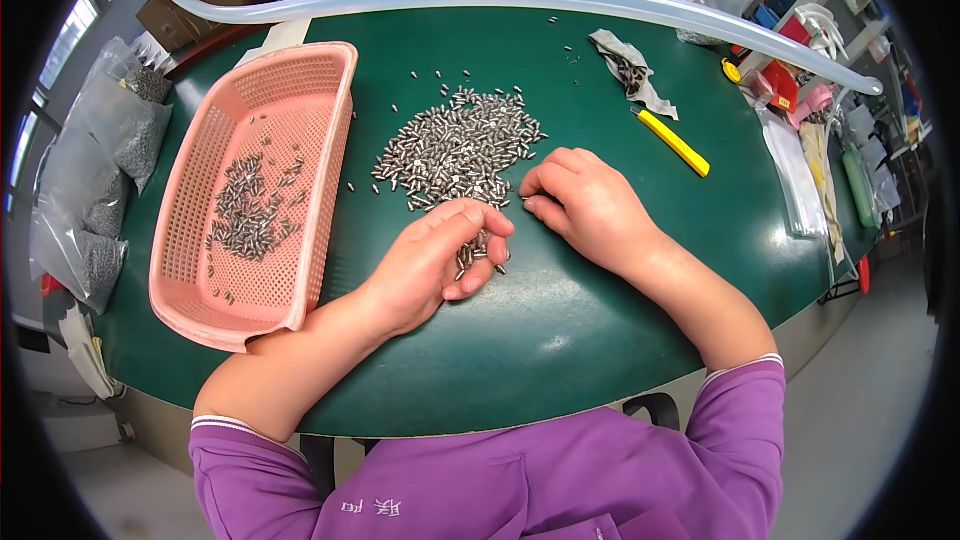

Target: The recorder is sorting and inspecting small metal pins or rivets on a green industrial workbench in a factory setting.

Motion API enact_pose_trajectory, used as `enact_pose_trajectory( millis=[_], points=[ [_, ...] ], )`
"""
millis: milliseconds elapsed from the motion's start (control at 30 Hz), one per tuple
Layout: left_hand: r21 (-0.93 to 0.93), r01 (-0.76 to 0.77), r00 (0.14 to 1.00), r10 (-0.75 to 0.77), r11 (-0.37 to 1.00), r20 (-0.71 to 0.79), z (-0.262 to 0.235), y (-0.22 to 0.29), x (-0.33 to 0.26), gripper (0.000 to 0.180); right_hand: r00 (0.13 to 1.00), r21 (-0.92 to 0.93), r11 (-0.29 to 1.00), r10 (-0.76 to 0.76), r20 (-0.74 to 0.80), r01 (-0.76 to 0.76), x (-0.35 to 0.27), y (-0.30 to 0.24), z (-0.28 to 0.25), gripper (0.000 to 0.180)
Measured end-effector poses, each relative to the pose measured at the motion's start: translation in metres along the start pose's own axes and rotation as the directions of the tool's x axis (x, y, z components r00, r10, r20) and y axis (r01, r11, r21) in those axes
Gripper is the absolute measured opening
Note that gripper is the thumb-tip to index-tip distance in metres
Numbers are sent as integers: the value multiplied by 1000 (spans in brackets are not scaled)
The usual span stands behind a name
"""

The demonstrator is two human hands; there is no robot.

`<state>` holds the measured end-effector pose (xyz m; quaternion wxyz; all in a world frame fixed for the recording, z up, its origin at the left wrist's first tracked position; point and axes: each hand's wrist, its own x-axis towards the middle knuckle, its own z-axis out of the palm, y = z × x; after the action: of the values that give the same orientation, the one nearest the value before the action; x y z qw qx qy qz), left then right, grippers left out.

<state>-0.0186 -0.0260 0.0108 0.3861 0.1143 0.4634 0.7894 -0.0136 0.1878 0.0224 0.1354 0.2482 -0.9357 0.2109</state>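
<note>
A pile of small silvery metal pins (455, 145) lies spread on the green table. At its near edge my left hand (440, 260) is curled around a cluster of the same pins, some showing between the fingers. To the right of the pile, my right hand (585, 200) rests close to the tabletop with thumb and fingertips pinched together. Whether a pin sits in that pinch is hidden. A pink perforated plastic basket (325, 190) stands left of the pile, holding a smaller heap of pins. My left forearm lies against its near corner.
A yellow utility knife (672, 142) lies at the right beside a crumpled cloth (635, 70) with dark bits on it. Clear bags of metal parts (100, 180) line the left edge. A long translucent tube (480, 0) arches across the far side.
</note>
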Motion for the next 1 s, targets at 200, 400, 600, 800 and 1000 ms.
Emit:
enact_pose_trajectory(
  millis=[200, 400, 600, 800, 1000],
  points=[
    [-17, 15, 1000, -15, 1000, 7, -1, -2, 0, 14, 989, 363, 920, 132, 60, -145, 0, -8, 0, 8],
    [-7, 26, 1000, -26, 1000, -16, 0, -4, -1, 16, 972, 724, 650, 124, 198, -231, -3, -26, -3, 6],
    [-31, -1, 1000, 1, 1000, -6, 0, -3, -1, 11, 968, 729, 638, 136, 210, -248, 0, -26, -6, 9],
    [-17, -16, 1000, 16, 1000, 16, -2, -2, 0, 14, 1000, 240, 971, -20, -10, 22, 1, -5, 6, 19],
    [-21, -18, 1000, 18, 1000, -2, 1, 0, -1, 18, 999, 145, 988, -50, -2, 50, -1, -3, 7, 16]
  ],
)
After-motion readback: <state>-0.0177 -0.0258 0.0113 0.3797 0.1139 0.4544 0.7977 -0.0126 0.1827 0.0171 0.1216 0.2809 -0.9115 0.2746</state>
